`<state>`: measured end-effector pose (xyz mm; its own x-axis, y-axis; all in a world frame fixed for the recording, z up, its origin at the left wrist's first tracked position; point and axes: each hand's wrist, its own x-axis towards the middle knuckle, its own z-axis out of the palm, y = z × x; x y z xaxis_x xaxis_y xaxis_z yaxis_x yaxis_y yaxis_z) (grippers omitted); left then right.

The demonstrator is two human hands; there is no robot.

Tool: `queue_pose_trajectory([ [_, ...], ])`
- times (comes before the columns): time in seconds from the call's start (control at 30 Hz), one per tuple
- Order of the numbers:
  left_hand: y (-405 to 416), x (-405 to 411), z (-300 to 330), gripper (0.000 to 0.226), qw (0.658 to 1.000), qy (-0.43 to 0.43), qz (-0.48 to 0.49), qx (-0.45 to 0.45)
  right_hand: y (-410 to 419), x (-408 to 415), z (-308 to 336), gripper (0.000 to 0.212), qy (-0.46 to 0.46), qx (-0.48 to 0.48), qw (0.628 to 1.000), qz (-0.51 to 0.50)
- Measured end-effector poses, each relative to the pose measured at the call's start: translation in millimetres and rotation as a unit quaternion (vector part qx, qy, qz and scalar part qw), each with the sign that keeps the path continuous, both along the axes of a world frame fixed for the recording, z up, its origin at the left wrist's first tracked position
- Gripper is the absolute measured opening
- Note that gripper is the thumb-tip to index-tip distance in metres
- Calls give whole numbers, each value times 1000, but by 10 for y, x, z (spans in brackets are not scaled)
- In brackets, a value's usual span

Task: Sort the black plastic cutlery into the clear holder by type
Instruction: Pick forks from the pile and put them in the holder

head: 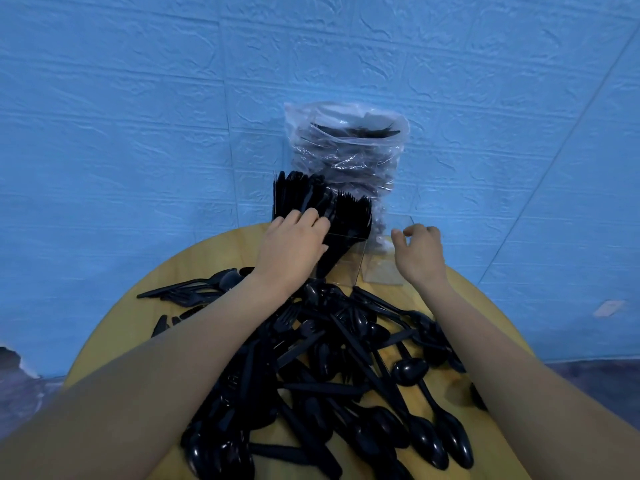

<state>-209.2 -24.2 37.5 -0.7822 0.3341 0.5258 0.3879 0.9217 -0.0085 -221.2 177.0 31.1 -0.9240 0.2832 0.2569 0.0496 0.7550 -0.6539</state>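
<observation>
Mid-sort. Left hand point(294, 242) was at the clear holder point(353, 261), fingers point(313, 216) laid over the upright cutlery packed in the left and middle compartments. They looked to be pressing or settling those pieces; whether they pinched one was hard to tell, since black on black hides the contact. Forks point(353, 211) stood tines up in the middle compartment, with knives or spoons point(294, 192) to their left. The holder's rightmost compartment point(401, 230) looked empty or near empty through the clear wall.

Right hand point(420, 251) hovered just beside the holder's right side, fingers loosely curled, holding nothing, not clearly touching the wall.

The loose pile point(339, 368) of black spoons, forks and knives lay on the round wooden table point(145, 299), between the forearms and near the holder's front. A smaller scatter point(194, 289) lay to the left. A clear plastic bag point(346, 150) with more cutlery stood behind the holder against the blue wall point(138, 116).

Step in hand, as I judge it: seating pieces already placed. Plenty was left; most of the pile was unsorted.

Next move called for: one hand back to the pile, one piece picked by its handle, type checked, dropped upright in the matching compartment. Spoons point(408, 370) on the right edge of the pile were the easiest reach for the free right hand. Tangled pieces could drag neighbours along.
</observation>
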Motion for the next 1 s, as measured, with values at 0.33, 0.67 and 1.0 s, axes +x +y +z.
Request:
queue_pose_trajectory([
  [0.33,150,-32,9,23,998,16,57,9,46,70,72,36,-2,10,999,49],
  [0.67,-112,517,-65,35,999,-21,19,24,-213,560,71,39,28,55,996,57],
  [1.0,-515,1534,-330,39,984,-146,26,102,-613,1374,-239,24,-22,115,973,202],
])
